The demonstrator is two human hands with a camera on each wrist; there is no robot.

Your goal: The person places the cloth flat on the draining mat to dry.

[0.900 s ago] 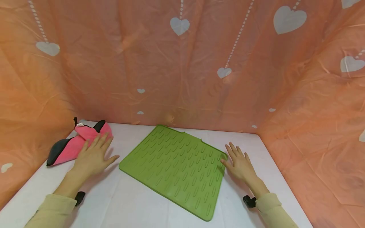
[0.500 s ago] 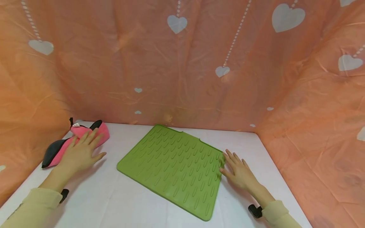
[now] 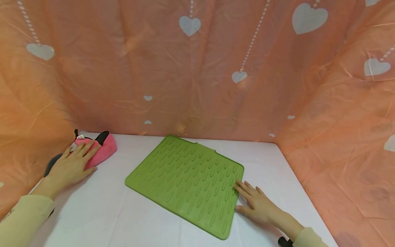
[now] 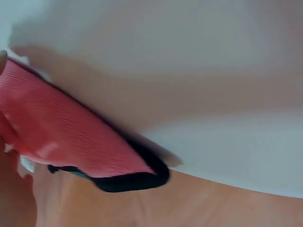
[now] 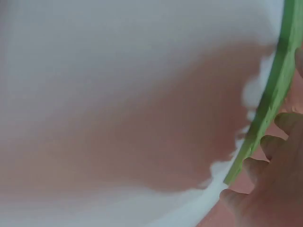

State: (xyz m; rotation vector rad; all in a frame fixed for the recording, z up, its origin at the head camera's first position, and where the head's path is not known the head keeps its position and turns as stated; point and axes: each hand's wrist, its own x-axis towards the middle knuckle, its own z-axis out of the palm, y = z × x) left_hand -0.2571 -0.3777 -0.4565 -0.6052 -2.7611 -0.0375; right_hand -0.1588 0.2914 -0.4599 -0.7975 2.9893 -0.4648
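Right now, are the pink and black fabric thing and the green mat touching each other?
Apart. The head view shows it: a bare strip of white tabletop separates the pink and black fabric thing from the green mat.

white tag [image 3: 81, 137] on pink cloth [image 3: 107, 150], nothing legible

white table [image 3: 98, 216] is seen fwd/down from head; pink cloth [image 4: 61, 125] is viewed close-up from l wrist, green mat [image 5: 267, 106] edge from r wrist; both shared w/ head.
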